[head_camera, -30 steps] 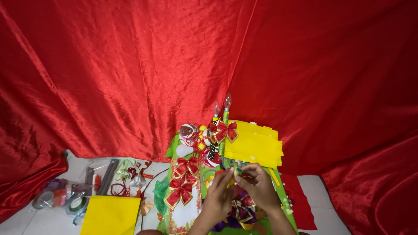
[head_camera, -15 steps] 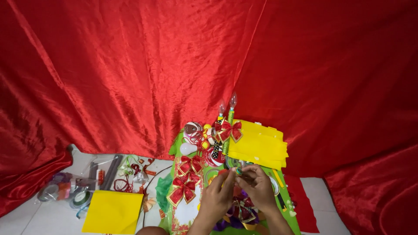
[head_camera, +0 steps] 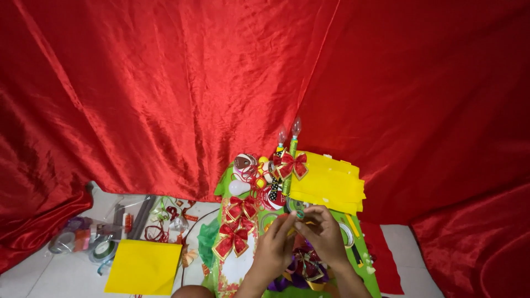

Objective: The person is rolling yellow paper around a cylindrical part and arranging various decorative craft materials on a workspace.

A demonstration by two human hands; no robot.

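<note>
My left hand (head_camera: 274,243) and my right hand (head_camera: 324,234) meet fingertip to fingertip over a green craft board (head_camera: 364,259). Both pinch a small green and yellow piece (head_camera: 298,215); what it is stays too small to tell. Red bows with gold edges (head_camera: 234,223) lie on the board left of my left hand. Another red bow (head_camera: 292,164) sits farther back beside two clear bulb-tipped sticks (head_camera: 295,129). A stack of yellow foam sheets (head_camera: 330,182) lies just beyond my right hand.
Red satin cloth (head_camera: 165,83) hangs behind and drapes down both sides. On the white floor at the left lie a yellow sheet (head_camera: 144,266), tape rolls (head_camera: 102,251), ribbons and small tools (head_camera: 165,215). A purple and gold ornament (head_camera: 306,267) lies under my wrists.
My hands stay together over the board, with the fingers shifting slightly on the small piece. The view has moved a little.
</note>
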